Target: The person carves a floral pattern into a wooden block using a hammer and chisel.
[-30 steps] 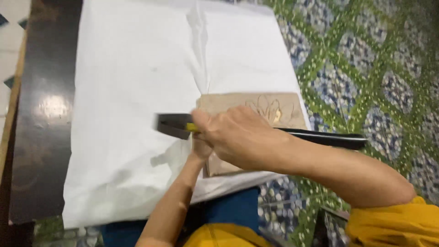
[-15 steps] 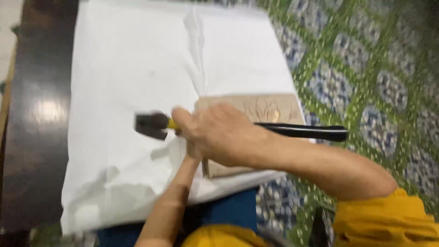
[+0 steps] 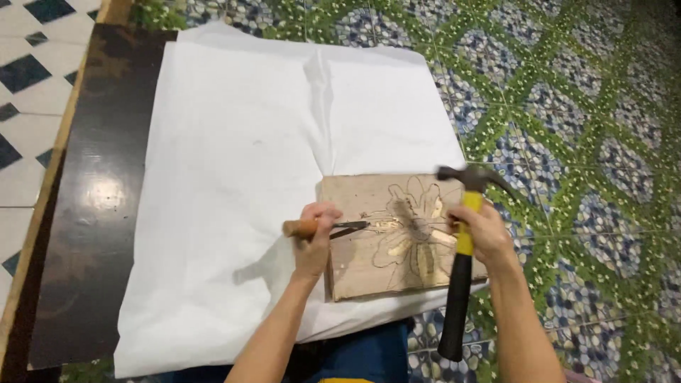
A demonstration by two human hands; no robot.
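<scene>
- Where the view begins, nearest the body, the right hand (image 3: 481, 230) has its fingers (image 3: 464, 216) wrapped closed around a claw hammer (image 3: 462, 245) with a yellow and black handle, held high on the handle close under the head, which hangs raised just above the right edge of the wooden board (image 3: 397, 237).
- Level with it, the left hand (image 3: 314, 237) has its fingers (image 3: 320, 213) closed around the wooden handle of a chisel (image 3: 326, 228), whose blade points right from those fingers and lies low on the board, its tip at the outline of a flower (image 3: 411, 234) drawn and partly cut there.
- As a judgement, a blow that glances off the handle end could land on the left fingers, which sit right beside it; a hard hit could drive the blade past the drawn line, since the board appears unclamped on loose sheeting and might slide.
- Under both hands and beyond them spreads a creased white sheet (image 3: 234, 163), covering most of a dark glossy desk (image 3: 92, 191).
- Past the right fingers lies green and blue patterned floor (image 3: 582, 106); far past the left fingers, white floor tiles with dark diamonds (image 3: 21, 71).
</scene>
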